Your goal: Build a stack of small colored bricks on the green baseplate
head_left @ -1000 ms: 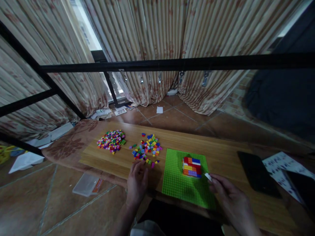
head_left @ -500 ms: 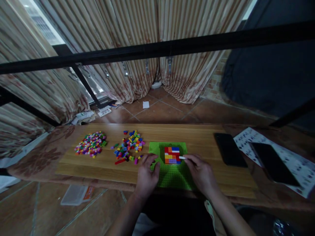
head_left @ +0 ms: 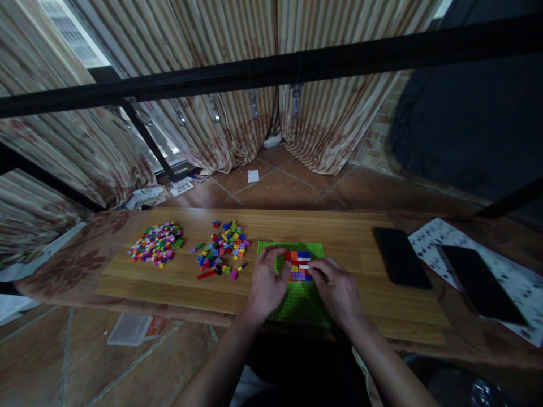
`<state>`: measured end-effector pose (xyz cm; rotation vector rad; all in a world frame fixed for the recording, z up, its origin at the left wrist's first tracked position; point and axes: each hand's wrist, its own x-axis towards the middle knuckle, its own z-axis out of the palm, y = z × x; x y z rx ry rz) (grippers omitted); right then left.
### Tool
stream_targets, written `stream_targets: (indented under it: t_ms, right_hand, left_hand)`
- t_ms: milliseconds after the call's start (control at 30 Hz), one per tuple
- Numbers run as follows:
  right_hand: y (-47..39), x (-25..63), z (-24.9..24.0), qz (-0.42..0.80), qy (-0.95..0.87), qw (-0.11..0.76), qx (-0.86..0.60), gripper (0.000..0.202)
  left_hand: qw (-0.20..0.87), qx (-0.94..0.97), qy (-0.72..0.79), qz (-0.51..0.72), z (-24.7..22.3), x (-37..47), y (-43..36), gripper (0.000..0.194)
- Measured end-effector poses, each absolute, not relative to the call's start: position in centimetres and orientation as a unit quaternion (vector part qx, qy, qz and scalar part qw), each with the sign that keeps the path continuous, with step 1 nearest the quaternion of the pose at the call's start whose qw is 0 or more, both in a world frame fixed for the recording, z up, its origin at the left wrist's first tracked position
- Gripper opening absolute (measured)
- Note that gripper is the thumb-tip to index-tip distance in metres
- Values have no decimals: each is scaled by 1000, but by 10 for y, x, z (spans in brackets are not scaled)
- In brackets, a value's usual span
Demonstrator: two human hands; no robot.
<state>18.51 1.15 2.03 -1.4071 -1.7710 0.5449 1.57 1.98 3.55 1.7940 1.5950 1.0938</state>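
A low block of coloured toy bricks (head_left: 300,276), in red, orange, yellow, blue and purple, stands on a green studded baseplate (head_left: 292,305). My right hand (head_left: 339,288) pinches a small white brick (head_left: 304,266) between thumb and fingertips, over the top of the block. At the block's left side is my left hand (head_left: 267,282), curved, with thumb and fingers apart and nothing visible between them. Its fingertips cover the block's left edge, so whether they touch it is hard to tell.
Left of the baseplate lie loose larger bricks (head_left: 224,246) and a heap of small colourful pieces (head_left: 156,243). To the right are a black phone (head_left: 401,257), a dark tablet-like device (head_left: 481,282) and a printed sheet (head_left: 436,234). A black rail (head_left: 271,68) crosses beyond the wooden board (head_left: 339,226).
The right hand has carried the white brick left, from beside the block to above it. My left hand has moved right, up to the block's left side.
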Motion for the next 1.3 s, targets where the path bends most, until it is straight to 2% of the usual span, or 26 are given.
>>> stream_targets:
  t_ms: [167, 433, 600, 700, 1000, 1300]
  right_hand:
    - [13, 184, 19, 228, -676, 427, -555, 16]
    - [15, 181, 9, 338, -582, 499, -546, 15]
    - [15, 182, 2, 428, -413, 557, -579, 32]
    - [17, 182, 2, 457, -337, 551, -612, 40]
    - [22, 175, 8, 514, -359, 504, -594, 40]
    - [24, 176, 5, 540, -322, 507, -590, 43]
  left_hand:
    - [290, 648, 580, 399, 29, 25, 28, 25]
    - [328, 614, 585, 416, 16, 31, 33, 37]
    - [360, 577, 596, 427, 10, 33, 35, 41]
    - [372, 566, 597, 430, 9, 34, 35, 41]
    - [398, 541, 596, 441, 13, 37, 37, 39]
    - [500, 454, 575, 462, 13, 43, 41, 42]
